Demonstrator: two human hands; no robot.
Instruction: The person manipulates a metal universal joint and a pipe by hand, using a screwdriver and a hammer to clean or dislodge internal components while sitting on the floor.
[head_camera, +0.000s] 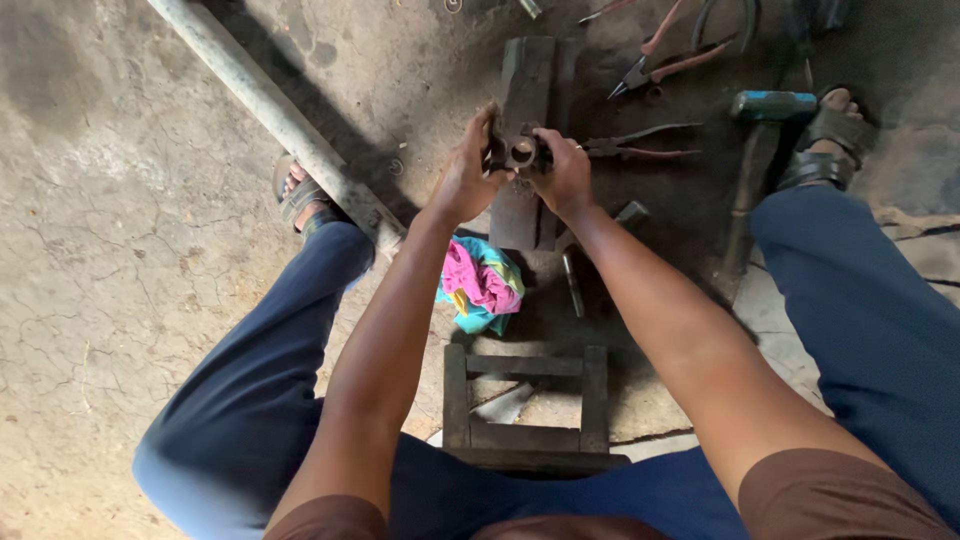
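Both hands hold a small dark metal part with a round ring-shaped opening (522, 152) just above a dark wooden block (526, 85) on the ground. My left hand (466, 172) grips the part's left side, fingers curled over its top. My right hand (565, 172) clasps its right side. Whether the part rests on the block or hangs above it is unclear.
A long grey pipe (270, 105) runs diagonally at the left. Pliers (660, 62) and a second pair (640, 145) lie at the back right, a hammer (755, 160) beside my right foot. A pink and teal rag (482, 285) and a low wooden stool frame (525, 400) sit between my legs.
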